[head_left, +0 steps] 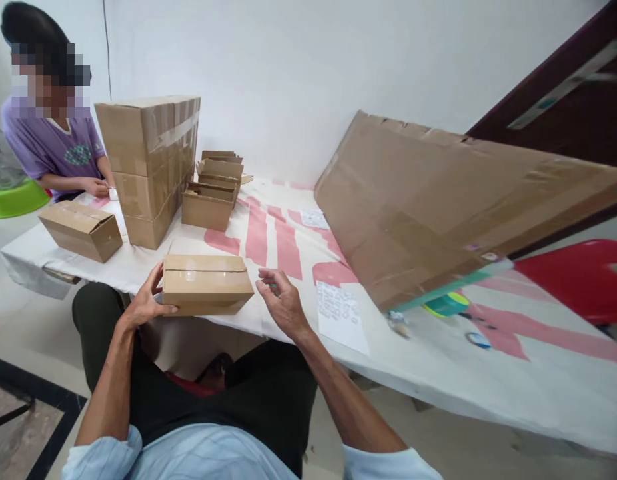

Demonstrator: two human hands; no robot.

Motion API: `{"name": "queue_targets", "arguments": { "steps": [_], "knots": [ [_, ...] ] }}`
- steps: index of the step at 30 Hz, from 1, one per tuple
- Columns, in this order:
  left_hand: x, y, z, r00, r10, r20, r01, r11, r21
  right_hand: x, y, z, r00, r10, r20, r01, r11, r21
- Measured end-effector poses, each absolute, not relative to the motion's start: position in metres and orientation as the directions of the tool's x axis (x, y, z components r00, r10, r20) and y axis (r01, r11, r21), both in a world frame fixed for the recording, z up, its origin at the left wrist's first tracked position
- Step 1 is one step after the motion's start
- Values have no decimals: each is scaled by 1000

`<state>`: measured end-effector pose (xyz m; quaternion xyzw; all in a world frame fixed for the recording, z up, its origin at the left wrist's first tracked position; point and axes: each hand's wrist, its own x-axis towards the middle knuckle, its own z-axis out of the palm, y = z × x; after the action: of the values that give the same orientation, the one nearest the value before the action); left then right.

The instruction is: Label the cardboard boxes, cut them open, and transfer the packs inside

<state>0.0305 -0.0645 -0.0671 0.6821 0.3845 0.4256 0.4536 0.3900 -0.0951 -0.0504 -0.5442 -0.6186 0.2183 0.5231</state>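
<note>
A closed cardboard box (203, 283) lies at the near edge of the table, a seam running along its top and glossy tape on it. My left hand (147, 300) grips its left end, thumb along the near side and fingers at the far corner. A small greyish patch shows between that palm and the box; I cannot make out what it is. Just off the box's right end, my right hand (282, 300) is held with fingers apart and nothing in them.
Left stand a taped box (81, 230), a tall stack of boxes (153, 160) and several open boxes (208, 207). A large cardboard sheet (438, 207) leans at right, near a written paper (341, 317), a tape roll (446, 303) and a red chair (578, 280). A person (63, 147) sits far left.
</note>
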Motion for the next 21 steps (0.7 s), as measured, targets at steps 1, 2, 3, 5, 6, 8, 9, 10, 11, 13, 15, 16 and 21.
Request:
{"name": "queue_targets", "arguments": {
  "steps": [1, 2, 3, 5, 6, 8, 9, 10, 11, 13, 15, 16, 21],
  "knots": [
    [27, -64, -68, 350, 912, 215, 120, -271, 955, 389, -96, -56, 147, 913, 380, 407, 295, -865],
    [24, -63, -68, 350, 916, 194, 111, -247, 963, 388, -97, -60, 148, 924, 352, 370, 279, -886],
    [21, -61, -68, 342, 923, 176, 110, -225, 968, 386, -99, -64, 144, 933, 329, 338, 267, -903],
    [19, -57, -64, 314, 935, 164, 113, -208, 972, 382, -101, -71, 125, 944, 304, 291, 258, -921],
    [19, -55, -62, 300, 938, 173, 108, -214, 971, 380, -101, -73, 116, 947, 301, 276, 260, -925],
    [22, -52, -58, 286, 936, 205, 92, -240, 966, 377, -102, -76, 105, 947, 305, 257, 271, -928],
    [23, -51, -56, 284, 933, 223, 82, -255, 963, 376, -102, -78, 103, 946, 309, 252, 275, -928],
    [25, -51, -55, 281, 929, 242, 73, -272, 960, 375, -102, -78, 104, 944, 313, 249, 280, -927],
    [26, -50, -55, 277, 925, 261, 65, -289, 955, 375, -102, -79, 104, 943, 316, 247, 283, -927],
    [27, -51, -55, 264, 920, 291, 55, -316, 947, 375, -103, -80, 100, 942, 321, 248, 289, -925],
    [28, -52, -55, 253, 918, 305, 46, -326, 944, 375, -105, -80, 88, 942, 325, 252, 295, -922],
    [28, -53, -55, 249, 919, 306, 40, -326, 945, 375, -105, -80, 77, 942, 327, 252, 299, -920],
    [29, -52, -53, 236, 926, 295, -8, -302, 953, 374, -108, -78, 43, 941, 336, 247, 316, -916]
  ]
}}
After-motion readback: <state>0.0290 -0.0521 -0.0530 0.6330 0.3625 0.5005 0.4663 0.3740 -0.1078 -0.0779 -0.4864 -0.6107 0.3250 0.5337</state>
